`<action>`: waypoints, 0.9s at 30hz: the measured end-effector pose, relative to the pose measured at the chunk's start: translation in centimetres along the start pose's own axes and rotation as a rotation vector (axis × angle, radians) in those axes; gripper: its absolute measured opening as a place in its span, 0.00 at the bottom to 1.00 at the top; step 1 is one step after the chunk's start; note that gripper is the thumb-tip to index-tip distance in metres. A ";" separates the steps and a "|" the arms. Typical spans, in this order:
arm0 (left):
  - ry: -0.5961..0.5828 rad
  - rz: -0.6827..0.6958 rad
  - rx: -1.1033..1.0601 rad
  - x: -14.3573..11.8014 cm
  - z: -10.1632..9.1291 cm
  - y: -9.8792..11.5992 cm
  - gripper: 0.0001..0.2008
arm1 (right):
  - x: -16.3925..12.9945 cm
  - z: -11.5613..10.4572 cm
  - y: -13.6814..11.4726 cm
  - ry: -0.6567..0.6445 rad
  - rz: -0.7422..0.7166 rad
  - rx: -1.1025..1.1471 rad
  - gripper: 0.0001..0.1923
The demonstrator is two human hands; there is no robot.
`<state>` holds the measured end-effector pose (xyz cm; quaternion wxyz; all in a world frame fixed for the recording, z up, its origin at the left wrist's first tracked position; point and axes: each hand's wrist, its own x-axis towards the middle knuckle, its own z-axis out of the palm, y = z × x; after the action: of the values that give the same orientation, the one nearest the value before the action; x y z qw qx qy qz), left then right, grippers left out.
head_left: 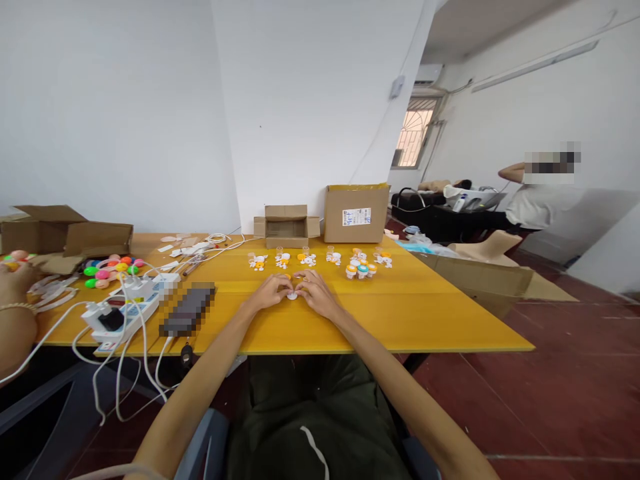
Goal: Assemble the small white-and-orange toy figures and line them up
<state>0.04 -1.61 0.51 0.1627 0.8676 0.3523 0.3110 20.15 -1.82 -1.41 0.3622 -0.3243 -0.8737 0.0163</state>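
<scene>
Both hands meet over the yellow table point(400, 313), near its middle. My left hand point(271, 292) and my right hand point(316, 293) pinch a small round white part point(293, 297) between their fingertips, one from each side. Its exact kind is too small to make out. Just beyond the fingers sits a small orange piece point(285, 276), partly hidden. Farther back lie several little piles of white and orange plastic parts point(307, 260), with clear cup-like pieces behind them. Right of my right hand stands a cluster of small jars with orange and teal lids point(362, 270).
An open small carton point(286, 230) and a taller closed box point(356, 213) stand at the back. On the left are a power strip point(135, 310) with cables, a blurred dark device point(189, 310), colourful balls point(113, 270) and another person's hand point(15, 280). Another person sits far right.
</scene>
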 end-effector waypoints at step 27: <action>-0.010 -0.022 -0.119 0.1 0.2 0.1 0.08 | 0.1 -0.5 -0.5 -0.053 0.015 0.017 0.09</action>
<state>0.23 -1.64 0.48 0.2194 0.8538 0.3421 0.3255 20.08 -2.25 -0.83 0.3413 -0.3273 -0.8804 0.0349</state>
